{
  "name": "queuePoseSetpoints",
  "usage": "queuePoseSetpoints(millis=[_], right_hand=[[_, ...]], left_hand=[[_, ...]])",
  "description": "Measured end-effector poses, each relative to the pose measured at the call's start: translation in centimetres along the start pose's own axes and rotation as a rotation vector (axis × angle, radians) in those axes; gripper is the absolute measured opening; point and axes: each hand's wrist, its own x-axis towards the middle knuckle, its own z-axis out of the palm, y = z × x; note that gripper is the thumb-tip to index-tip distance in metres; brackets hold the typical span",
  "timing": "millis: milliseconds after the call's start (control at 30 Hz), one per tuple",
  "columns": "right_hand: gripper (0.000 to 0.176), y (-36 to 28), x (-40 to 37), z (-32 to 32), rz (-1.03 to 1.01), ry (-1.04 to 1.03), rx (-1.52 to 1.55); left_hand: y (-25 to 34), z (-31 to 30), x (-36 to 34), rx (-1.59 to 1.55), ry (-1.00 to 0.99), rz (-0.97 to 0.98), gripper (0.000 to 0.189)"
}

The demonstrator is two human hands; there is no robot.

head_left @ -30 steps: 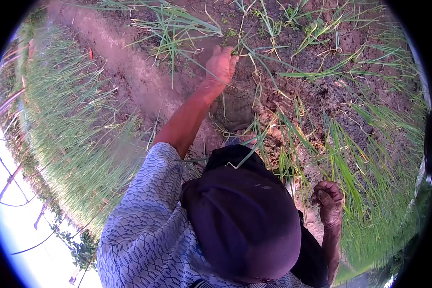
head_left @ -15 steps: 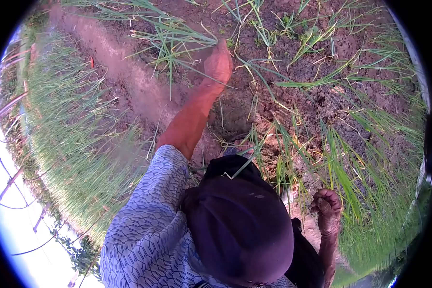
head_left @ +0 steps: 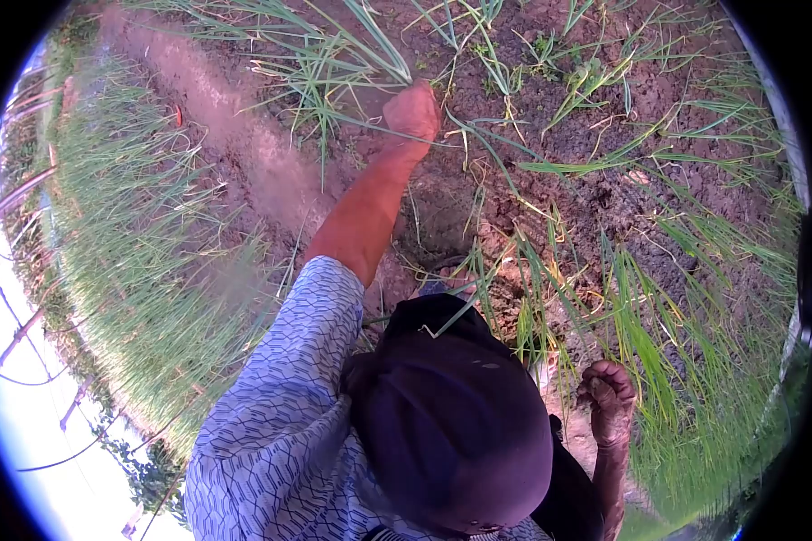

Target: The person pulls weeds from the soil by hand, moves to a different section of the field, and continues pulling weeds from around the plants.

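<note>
My left hand (head_left: 412, 112) is closed around the base of long green leafy stalks (head_left: 383, 56), low over the soil near the top of the view. The leaves fan up and left from the fist. My right hand (head_left: 607, 389) is at the lower right, its fingers curled into a loose fist; nothing shows in it. Grassy green leaves (head_left: 641, 347) stand just beside it.
Brown, damp soil (head_left: 230, 95) carries scattered leaves and small weeds (head_left: 586, 79). Dense green plants (head_left: 144, 270) line the left side. Rounded dark cloth (head_left: 451, 424) covers the lower middle. Part of a bare foot (head_left: 460, 278) shows above it.
The stalks at my left hand have swung more upright, and that hand has shifted slightly down. My right hand has moved a little left and stays curled.
</note>
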Motion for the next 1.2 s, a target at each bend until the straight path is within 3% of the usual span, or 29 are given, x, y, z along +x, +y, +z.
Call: queuePoseSetpoints(millis=[67, 167, 300, 333, 433, 600, 700, 767, 833, 867, 1033, 1133, 1200], right_hand=[[0.018, -0.1, 0.0, 0.1, 0.009, 0.008, -0.005], [0.018, 0.0, 0.0, 0.1, 0.001, 0.002, 0.002], [0.019, 0.1, -0.2, 0.1, 0.015, 0.022, -0.001], [0.019, 0.0, -0.3, 0.2, 0.012, 0.024, -0.008], [0.018, -0.3, -0.3, 0.4, -0.003, 0.032, 0.000], [0.018, -0.2, -0.3, 0.6, -0.003, 0.010, -0.013], [0.018, 0.0, 0.0, 0.5, -0.011, -0.009, -0.048], [0.018, 0.0, -0.1, 0.6, -0.014, -0.006, -0.023], [0.019, 0.0, 0.0, 0.5, -0.021, -0.007, -0.030], [0.020, -0.1, 0.0, 0.4, -0.018, -0.004, -0.034], [0.021, 0.6, 0.0, 0.2, -0.008, -0.024, -0.038], [0.027, 0.5, 0.2, 0.3, 0.006, -0.039, -0.067], [0.030, 0.2, 0.4, 0.4, 0.001, -0.049, -0.087]], left_hand=[[-0.3, -0.5, -0.6, -0.023, -0.024, 0.045, 0.013], [-1.2, -0.2, -2.1, -0.074, -0.156, 0.114, 0.022], [-0.8, 0.5, -3.0, -0.279, 0.160, 0.111, 0.016], [-0.7, 0.6, -2.9, -0.247, 0.190, 0.046, 0.017], [-1.3, 0.3, -2.3, -0.179, 0.313, 0.084, 0.017], [-0.5, 0.3, -3.0, -0.198, 0.245, 0.092, 0.021], [0.2, 1.4, -1.8, -0.227, 0.157, -0.093, 0.019], [0.1, 1.4, -2.4, -0.760, 0.093, -0.207, 0.017], [-0.3, 0.6, -4.3, -0.249, 0.042, 0.216, 0.015], [-0.6, -0.5, -5.7, -0.271, -0.070, 0.232, 0.014], [-6.4, -4.6, -12.9, -0.339, -0.037, 0.215, 0.022], [-10.9, -7.3, -13.6, -0.108, -0.026, -0.122, 0.026], [-12.2, -7.8, -12.4, -0.127, 0.019, -0.077, 0.027]])
